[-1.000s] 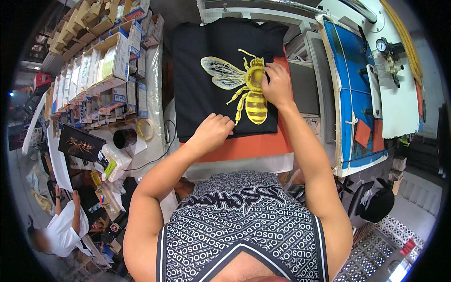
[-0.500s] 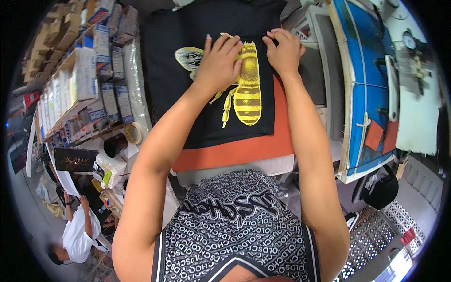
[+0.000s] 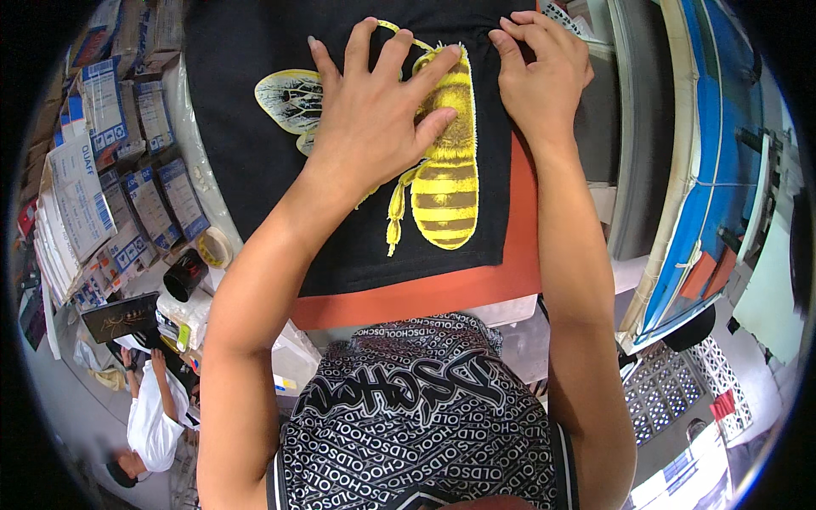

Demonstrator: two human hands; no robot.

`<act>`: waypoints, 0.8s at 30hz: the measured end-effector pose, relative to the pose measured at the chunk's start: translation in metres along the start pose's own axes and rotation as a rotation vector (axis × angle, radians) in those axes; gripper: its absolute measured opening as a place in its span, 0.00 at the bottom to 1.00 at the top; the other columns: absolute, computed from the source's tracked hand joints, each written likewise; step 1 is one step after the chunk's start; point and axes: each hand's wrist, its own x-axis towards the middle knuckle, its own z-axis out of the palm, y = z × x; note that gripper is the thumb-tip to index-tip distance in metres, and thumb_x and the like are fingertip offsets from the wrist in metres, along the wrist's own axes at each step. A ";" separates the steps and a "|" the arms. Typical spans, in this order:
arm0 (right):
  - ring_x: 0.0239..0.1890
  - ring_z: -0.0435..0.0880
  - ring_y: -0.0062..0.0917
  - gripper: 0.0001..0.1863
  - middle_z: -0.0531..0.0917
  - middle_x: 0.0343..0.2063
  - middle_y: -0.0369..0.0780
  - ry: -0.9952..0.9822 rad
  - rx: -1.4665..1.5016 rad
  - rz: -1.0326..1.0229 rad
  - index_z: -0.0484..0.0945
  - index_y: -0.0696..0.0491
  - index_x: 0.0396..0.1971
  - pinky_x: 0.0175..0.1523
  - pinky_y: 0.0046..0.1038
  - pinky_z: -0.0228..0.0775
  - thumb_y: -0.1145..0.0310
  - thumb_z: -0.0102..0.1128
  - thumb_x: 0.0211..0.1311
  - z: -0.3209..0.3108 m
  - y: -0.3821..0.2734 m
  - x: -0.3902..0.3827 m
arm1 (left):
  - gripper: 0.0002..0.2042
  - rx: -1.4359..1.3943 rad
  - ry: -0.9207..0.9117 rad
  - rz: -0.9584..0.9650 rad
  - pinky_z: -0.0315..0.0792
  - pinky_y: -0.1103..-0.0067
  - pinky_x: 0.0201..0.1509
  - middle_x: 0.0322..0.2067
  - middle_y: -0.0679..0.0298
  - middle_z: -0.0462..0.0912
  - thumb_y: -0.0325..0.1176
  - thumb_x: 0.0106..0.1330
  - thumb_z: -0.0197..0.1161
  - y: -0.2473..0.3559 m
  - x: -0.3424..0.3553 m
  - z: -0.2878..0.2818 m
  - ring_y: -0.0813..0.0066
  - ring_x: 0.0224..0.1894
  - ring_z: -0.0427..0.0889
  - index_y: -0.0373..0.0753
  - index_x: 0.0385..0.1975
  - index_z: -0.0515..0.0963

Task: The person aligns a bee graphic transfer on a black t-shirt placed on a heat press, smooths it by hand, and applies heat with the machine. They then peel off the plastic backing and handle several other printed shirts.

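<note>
With left hand [image 3: 374,119] flat and right hand [image 3: 537,72] pinching the black shirt [image 3: 255,178], we should smooth the bee print [image 3: 446,170] evenly.

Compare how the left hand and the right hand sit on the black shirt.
The left hand lies flat with fingers spread over the yellow bee print; the right hand has its fingers curled, beside the print's edge. The left hand covers part of the bee; the right hand leaves it showing. Both rest on the black shirt.

Rows of blue-and-white flat packets [image 3: 127,195] on the left shelf [image 3: 59,255]
</note>
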 end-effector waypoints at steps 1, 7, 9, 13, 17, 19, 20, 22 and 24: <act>0.48 0.81 0.29 0.08 0.87 0.43 0.29 0.018 0.005 -0.022 0.89 0.43 0.35 0.57 0.35 0.66 0.59 0.72 0.58 -0.002 -0.003 0.002 | 0.27 0.007 0.011 -0.004 0.49 0.29 0.65 0.63 0.54 0.69 0.54 0.67 0.61 0.001 0.001 0.000 0.44 0.70 0.59 0.64 0.67 0.71; 0.49 0.79 0.36 0.08 0.85 0.45 0.38 -0.083 0.074 0.040 0.86 0.52 0.35 0.57 0.38 0.64 0.71 0.71 0.55 -0.020 -0.018 0.007 | 0.28 0.002 -0.015 0.006 0.50 0.29 0.64 0.63 0.53 0.69 0.54 0.66 0.63 -0.001 0.003 -0.002 0.43 0.69 0.58 0.64 0.67 0.72; 0.49 0.79 0.36 0.07 0.85 0.43 0.37 -0.074 0.077 0.049 0.86 0.52 0.33 0.57 0.38 0.64 0.71 0.71 0.54 -0.021 -0.020 0.009 | 0.28 -0.008 -0.004 0.030 0.50 0.29 0.64 0.63 0.53 0.68 0.54 0.65 0.63 -0.004 0.001 -0.002 0.43 0.70 0.58 0.64 0.67 0.72; 0.50 0.79 0.37 0.05 0.85 0.43 0.38 -0.088 0.094 0.046 0.84 0.53 0.31 0.57 0.39 0.64 0.73 0.71 0.53 -0.022 -0.022 0.011 | 0.28 -0.012 -0.001 0.030 0.49 0.29 0.65 0.64 0.53 0.68 0.53 0.65 0.64 -0.005 -0.002 0.000 0.42 0.70 0.57 0.64 0.66 0.72; 0.47 0.80 0.39 0.04 0.85 0.39 0.41 -0.080 0.045 -0.029 0.81 0.54 0.28 0.54 0.39 0.66 0.76 0.69 0.52 -0.024 -0.021 0.016 | 0.29 -0.015 0.008 0.023 0.47 0.29 0.65 0.64 0.53 0.68 0.54 0.65 0.63 -0.004 -0.003 0.002 0.43 0.71 0.57 0.57 0.67 0.72; 0.44 0.80 0.41 0.04 0.84 0.36 0.43 -0.091 0.231 0.054 0.80 0.55 0.27 0.51 0.39 0.68 0.77 0.67 0.52 -0.024 -0.018 0.021 | 0.31 -0.028 0.014 0.007 0.47 0.29 0.65 0.64 0.53 0.68 0.54 0.64 0.63 -0.003 -0.003 0.002 0.44 0.71 0.57 0.53 0.67 0.72; 0.42 0.81 0.42 0.04 0.84 0.34 0.44 -0.096 0.324 0.094 0.80 0.56 0.26 0.50 0.40 0.69 0.78 0.66 0.52 -0.023 -0.017 0.024 | 0.31 -0.026 0.016 0.004 0.47 0.29 0.65 0.64 0.53 0.68 0.55 0.64 0.63 -0.004 -0.003 0.002 0.44 0.71 0.57 0.51 0.67 0.72; 0.39 0.81 0.44 0.04 0.83 0.32 0.45 -0.084 0.270 0.071 0.78 0.57 0.26 0.47 0.40 0.69 0.79 0.65 0.52 -0.020 -0.016 0.027 | 0.32 -0.020 0.008 0.002 0.47 0.28 0.65 0.64 0.53 0.68 0.55 0.64 0.63 -0.004 -0.003 0.002 0.45 0.72 0.57 0.47 0.67 0.72; 0.38 0.81 0.45 0.04 0.82 0.30 0.45 -0.074 0.229 0.055 0.77 0.57 0.25 0.45 0.41 0.70 0.80 0.64 0.52 -0.018 -0.016 0.028 | 0.31 -0.025 0.015 0.004 0.47 0.28 0.65 0.63 0.53 0.68 0.54 0.65 0.63 -0.004 -0.004 0.002 0.45 0.71 0.57 0.51 0.67 0.72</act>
